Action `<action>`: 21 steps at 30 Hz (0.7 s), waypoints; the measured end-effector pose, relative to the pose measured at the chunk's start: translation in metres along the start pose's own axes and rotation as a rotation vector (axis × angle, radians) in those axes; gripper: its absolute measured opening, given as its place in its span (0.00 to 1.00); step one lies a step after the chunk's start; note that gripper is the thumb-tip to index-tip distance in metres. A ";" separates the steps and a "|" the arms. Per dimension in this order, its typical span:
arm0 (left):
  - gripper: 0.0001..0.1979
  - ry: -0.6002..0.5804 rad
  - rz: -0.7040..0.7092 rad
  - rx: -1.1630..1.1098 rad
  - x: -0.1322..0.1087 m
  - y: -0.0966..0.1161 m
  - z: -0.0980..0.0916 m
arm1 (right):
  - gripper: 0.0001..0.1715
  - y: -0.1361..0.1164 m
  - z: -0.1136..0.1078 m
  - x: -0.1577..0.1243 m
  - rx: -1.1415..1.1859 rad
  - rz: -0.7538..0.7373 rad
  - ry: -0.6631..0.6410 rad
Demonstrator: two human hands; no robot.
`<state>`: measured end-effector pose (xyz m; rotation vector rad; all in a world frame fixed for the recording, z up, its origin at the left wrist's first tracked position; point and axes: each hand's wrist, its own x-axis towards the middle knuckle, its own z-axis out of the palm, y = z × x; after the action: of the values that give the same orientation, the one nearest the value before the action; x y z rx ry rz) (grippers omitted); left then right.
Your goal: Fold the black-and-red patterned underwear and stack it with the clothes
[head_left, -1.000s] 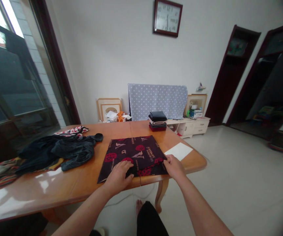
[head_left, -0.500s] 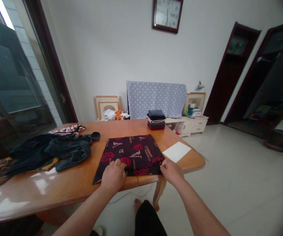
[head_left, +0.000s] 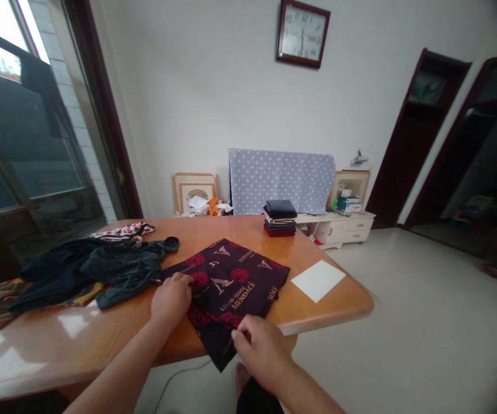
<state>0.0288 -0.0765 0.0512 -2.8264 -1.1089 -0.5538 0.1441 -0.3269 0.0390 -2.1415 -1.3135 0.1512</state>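
A dark cloth with red flowers and printed letters [head_left: 235,276] lies turned at an angle on the wooden table [head_left: 339,310], one corner hanging past the front edge. My left hand [head_left: 173,296] is closed on the cloth's left part, fingers curled. At the near edge my right hand [head_left: 257,345] pinches the cloth close to the hanging corner. A white sheet [head_left: 318,280] lies to the right of the cloth.
Rumpled dark clothes [head_left: 119,264] and a red-and-white patterned garment [head_left: 125,231] lie on the table's left. A folded stack [head_left: 280,218] stands at the back. Beyond are a low white cabinet [head_left: 347,231] and a dotted blue-grey cover [head_left: 281,181].
The cloth has rotated, its near right corner now hanging off the front edge. My left hand has moved left, and my right hand has moved left and closer to me.
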 end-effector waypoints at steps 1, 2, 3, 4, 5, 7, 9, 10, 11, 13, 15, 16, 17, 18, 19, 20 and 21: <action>0.18 0.020 -0.017 -0.016 -0.001 0.002 0.001 | 0.14 0.008 -0.006 0.012 0.021 0.017 0.043; 0.18 0.036 -0.038 -0.027 -0.002 0.006 0.002 | 0.14 0.018 -0.014 0.026 0.033 0.028 0.097; 0.19 0.045 -0.063 -0.037 -0.003 0.011 0.004 | 0.14 0.031 -0.021 0.041 0.028 0.053 0.157; 0.21 0.044 -0.092 -0.046 -0.004 0.017 0.008 | 0.13 0.045 -0.027 0.057 0.001 0.091 0.209; 0.24 0.033 -0.119 -0.055 -0.005 0.023 0.012 | 0.13 0.060 -0.032 0.073 -0.046 0.127 0.250; 0.29 -0.005 -0.149 -0.071 -0.007 0.031 0.022 | 0.14 0.088 -0.039 0.103 -0.182 0.217 0.289; 0.32 -0.030 -0.148 -0.081 -0.008 0.036 0.033 | 0.23 0.112 -0.040 0.127 -0.300 0.297 0.270; 0.33 -0.033 -0.138 -0.084 -0.009 0.036 0.037 | 0.27 0.121 -0.039 0.137 -0.341 0.339 0.252; 0.33 -0.034 -0.127 -0.087 -0.009 0.036 0.040 | 0.30 0.128 -0.038 0.144 -0.368 0.373 0.230; 0.34 -0.041 -0.106 -0.094 -0.010 0.034 0.044 | 0.33 0.138 -0.035 0.155 -0.389 0.412 0.190; 0.35 -0.053 -0.085 -0.107 -0.011 0.032 0.046 | 0.31 0.142 -0.033 0.161 -0.389 0.419 0.169; 0.35 -0.056 -0.074 -0.113 -0.011 0.031 0.046 | 0.29 0.143 -0.034 0.163 -0.388 0.418 0.166; 0.35 -0.060 -0.064 -0.120 -0.011 0.031 0.046 | 0.27 0.143 -0.035 0.163 -0.387 0.417 0.162; 0.35 -0.063 -0.054 -0.128 -0.010 0.031 0.046 | 0.25 0.143 -0.036 0.163 -0.386 0.417 0.154; 0.35 -0.068 -0.043 -0.136 -0.009 0.030 0.046 | 0.24 0.144 -0.039 0.161 -0.384 0.419 0.145; 0.34 -0.076 -0.027 -0.146 -0.008 0.030 0.046 | 0.23 0.145 -0.042 0.157 -0.382 0.427 0.135; 0.34 -0.089 -0.005 -0.159 -0.006 0.029 0.046 | 0.22 0.147 -0.046 0.152 -0.381 0.441 0.126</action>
<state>0.0584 -0.0939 0.0084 -3.0124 -1.1345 -0.5440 0.3518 -0.2662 0.0263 -2.6940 -0.8298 -0.0635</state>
